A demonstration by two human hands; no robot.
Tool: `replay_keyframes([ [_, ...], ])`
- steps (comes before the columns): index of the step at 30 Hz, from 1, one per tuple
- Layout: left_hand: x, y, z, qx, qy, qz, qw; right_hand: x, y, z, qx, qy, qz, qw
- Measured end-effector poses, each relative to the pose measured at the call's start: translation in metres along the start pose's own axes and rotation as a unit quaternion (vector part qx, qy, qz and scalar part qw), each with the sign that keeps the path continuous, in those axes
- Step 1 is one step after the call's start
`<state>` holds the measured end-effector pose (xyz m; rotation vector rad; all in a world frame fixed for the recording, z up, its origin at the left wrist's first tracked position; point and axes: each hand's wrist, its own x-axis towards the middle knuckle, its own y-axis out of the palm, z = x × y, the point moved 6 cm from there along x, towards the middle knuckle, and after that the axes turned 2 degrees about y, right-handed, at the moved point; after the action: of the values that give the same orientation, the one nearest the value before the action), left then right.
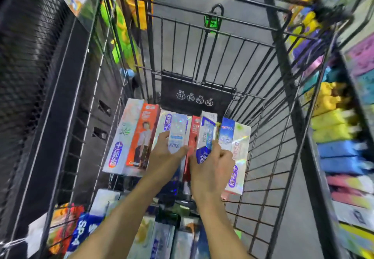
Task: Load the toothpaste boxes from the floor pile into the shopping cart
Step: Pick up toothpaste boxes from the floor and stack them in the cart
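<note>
You are standing in a shop aisle with a grey floor, blurred shelves of bright packets (334,129) on your right and a dark mesh rack (30,66) on your left, looking down into a black wire shopping cart (269,157).

Your left hand (165,157) reaches into the cart and holds a pale holographic toothpaste box (177,132) by its lower end, thumb against the front face and fingers behind it. Your right hand (210,169) grips a white and blue box (206,135) standing just beside it, fingers curled round its lower part. Both boxes stand upright in a row of toothpaste boxes leaning across the far end of the basket.

Outward from your hands, that row includes an orange-red box (142,137) printed with a standing figure, with a white box (123,137) beside it bearing a purple oval and a plus sign. On the right a silvery box (239,157) carries the same purple plus mark, with a blue box (226,133) next to it. The remaining lettering is too blurred to read.

Behind the row hangs a black panel (195,97) with four round white warning symbols. More boxes (162,236) lie at the near end of the cart, and one blue box (81,232) reads "SP-4".
</note>
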<state>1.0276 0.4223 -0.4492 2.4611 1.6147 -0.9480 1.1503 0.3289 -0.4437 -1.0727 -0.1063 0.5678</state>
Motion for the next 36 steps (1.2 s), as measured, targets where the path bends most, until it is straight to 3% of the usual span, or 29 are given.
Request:
replay_keyframes([
  [10, 0.025, 0.041, -0.005, 0.105, 0.081, 0.060, 0.989, -0.012, -0.006, -0.019, -0.019, -0.031, -0.037, 0.999],
  [17, 0.037, 0.052, 0.000, 0.176, 0.080, 0.021, 0.981, -0.011, -0.012, -0.032, -0.036, -0.103, 0.030, 0.994],
  [20, 0.031, 0.050, 0.001, 0.270, 0.085, 0.007, 0.959, -0.008, -0.014, -0.031, -0.047, -0.122, 0.055, 0.990],
  [24, 0.021, 0.042, 0.001, 0.342, 0.089, 0.057, 0.934, -0.006, -0.021, -0.026, -0.093, -0.169, 0.085, 0.978],
  [26, 0.014, 0.034, -0.006, 0.396, 0.116, 0.063, 0.909, -0.006, -0.028, -0.025, -0.106, -0.169, 0.112, 0.974],
  [29, 0.002, 0.019, -0.032, 0.513, 0.191, 0.037, 0.836, -0.009, -0.054, -0.016, -0.150, -0.189, 0.103, 0.965],
  [36, -0.054, 0.010, -0.125, 0.572, 0.390, 0.071, 0.718, -0.020, -0.168, 0.010, -0.151, -0.193, 0.037, 0.969],
])
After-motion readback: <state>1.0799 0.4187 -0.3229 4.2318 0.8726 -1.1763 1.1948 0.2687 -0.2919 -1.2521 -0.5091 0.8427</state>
